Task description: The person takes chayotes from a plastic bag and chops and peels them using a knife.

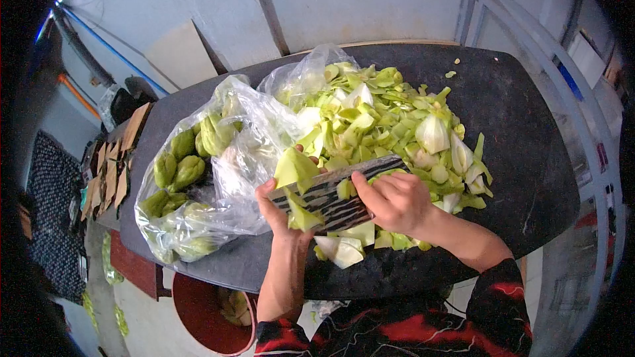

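A wide, flat blade (334,205) with dark and light streaks lies tilted across the middle, with green slivers stuck to its face. My right hand (397,201) is closed around its right end, the thumb pressed on the flat. My left hand (281,215) is curled at the other end, closed on a pale green peeled chayote piece (294,168) that touches the blade. Part of its fingers is hidden behind the piece. Behind the blade spreads a large heap of green and whitish cut pieces (367,116). A few pale chunks (342,250) lie just below the blade.
At the left of the dark table (529,145), a clear plastic bag (248,178) holds several whole green chayotes (187,172). Below the table's front edge stands a red bin (205,320) with scraps inside. A pale metal frame (562,73) rises at the right.
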`<action>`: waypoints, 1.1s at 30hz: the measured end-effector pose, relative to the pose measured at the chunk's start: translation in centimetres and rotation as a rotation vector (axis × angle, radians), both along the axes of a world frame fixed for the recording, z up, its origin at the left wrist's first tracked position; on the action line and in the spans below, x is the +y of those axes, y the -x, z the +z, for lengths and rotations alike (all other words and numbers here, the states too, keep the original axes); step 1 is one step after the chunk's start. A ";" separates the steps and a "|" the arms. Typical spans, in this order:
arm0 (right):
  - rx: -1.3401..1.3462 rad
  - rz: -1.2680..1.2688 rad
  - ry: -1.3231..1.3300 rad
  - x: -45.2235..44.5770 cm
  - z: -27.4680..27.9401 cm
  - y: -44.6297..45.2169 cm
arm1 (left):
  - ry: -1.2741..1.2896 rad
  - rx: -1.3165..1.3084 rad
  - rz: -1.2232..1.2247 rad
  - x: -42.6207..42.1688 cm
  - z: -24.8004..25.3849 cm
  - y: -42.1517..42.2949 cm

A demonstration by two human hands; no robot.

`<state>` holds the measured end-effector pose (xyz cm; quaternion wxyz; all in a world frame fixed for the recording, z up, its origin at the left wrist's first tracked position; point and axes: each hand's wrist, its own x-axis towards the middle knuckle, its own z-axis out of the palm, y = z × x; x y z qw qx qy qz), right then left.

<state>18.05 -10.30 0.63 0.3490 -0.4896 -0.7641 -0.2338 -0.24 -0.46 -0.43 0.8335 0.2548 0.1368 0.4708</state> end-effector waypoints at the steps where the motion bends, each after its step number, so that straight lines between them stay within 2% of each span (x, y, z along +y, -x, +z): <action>1: -0.013 0.020 -0.006 -0.5 0.9 0.2 | -0.027 -0.029 -0.023 0.2 0.0 0.2; 2: -0.026 0.040 -0.011 -0.9 1.3 0.3 | -0.079 0.094 -0.017 0.3 0.4 0.6; 5: 0.020 0.086 0.046 -0.3 0.7 -0.6 | -0.121 0.002 -0.032 0.0 0.8 0.6; 6: 0.055 0.081 0.059 0.2 0.4 -0.9 | -0.064 0.155 0.051 -0.2 0.9 0.2; 7: 0.049 0.086 0.057 0.3 0.2 -0.9 | 0.006 0.196 0.051 0.2 0.5 -0.1; 10: 0.006 0.056 0.039 -0.3 0.6 -0.3 | -0.043 0.192 0.032 0.7 0.2 0.5; 12: -0.006 0.054 0.034 -1.3 1.7 0.1 | -0.155 -0.020 -0.099 0.5 0.4 0.8; 15: -0.026 0.060 0.055 -1.1 1.2 -0.4 | -0.107 0.024 -0.122 0.0 1.1 1.1; 17: 0.024 -0.072 0.090 1.0 -1.6 -2.0 | -0.096 0.086 -0.067 -0.6 1.2 0.3; 19: 0.045 -0.118 0.067 1.3 -1.2 -2.7 | 0.040 0.087 0.072 -1.1 2.2 -0.8; 20: 0.053 -0.104 0.073 1.0 -1.0 -2.6 | -0.079 0.008 -0.133 -0.1 0.8 0.5; 23: 0.062 -0.033 0.088 -0.1 0.6 -1.3 | -0.069 0.063 -0.056 -0.2 0.9 0.1; 27: -0.021 0.062 0.049 -1.0 1.3 -0.1 | -0.144 -0.008 -0.214 0.9 0.2 0.7; 29: -0.071 -0.019 0.086 -0.5 1.0 -0.5 | -0.112 0.015 -0.183 0.3 0.0 0.6; 31: 0.015 -0.118 0.165 1.3 -1.8 -2.3 | -0.106 0.032 -0.142 -0.8 0.5 0.3; 33: 0.151 -0.212 0.210 2.1 -1.0 -3.9 | -0.175 0.008 -0.186 -0.4 0.8 0.1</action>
